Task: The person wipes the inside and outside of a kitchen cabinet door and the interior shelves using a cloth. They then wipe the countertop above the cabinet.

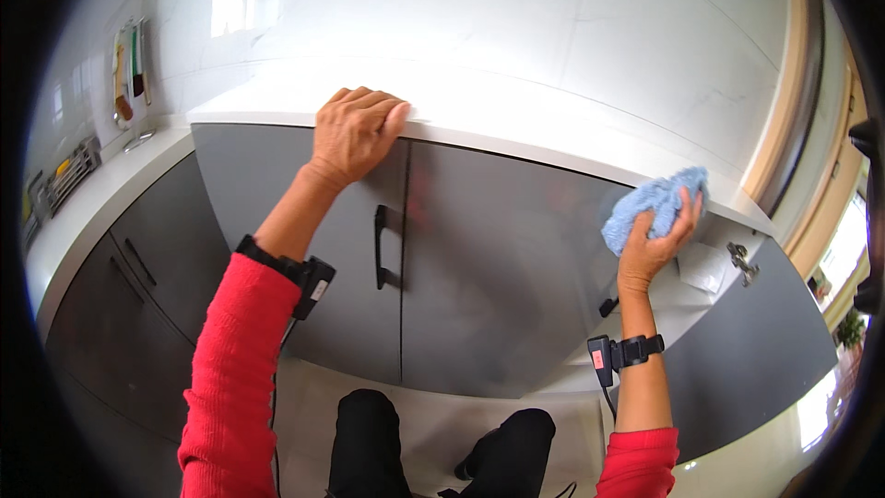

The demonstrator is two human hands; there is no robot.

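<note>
My left hand rests on the front edge of the white countertop, its fingers curled over the top. In my right hand is a bunched light blue cleaning cloth, held against the upper right corner of a grey cabinet door, just under the counter's edge. Beside that hand, to the right, another grey cabinet door stands open on a metal hinge. Inside the open cabinet lies a white packet. Below my left hand is a black door handle.
Kitchen utensils hang on a stand at the far left. A metal rack stands on the left counter, above more grey cabinets. A wooden door frame borders the right side. My knees are close below the cabinets.
</note>
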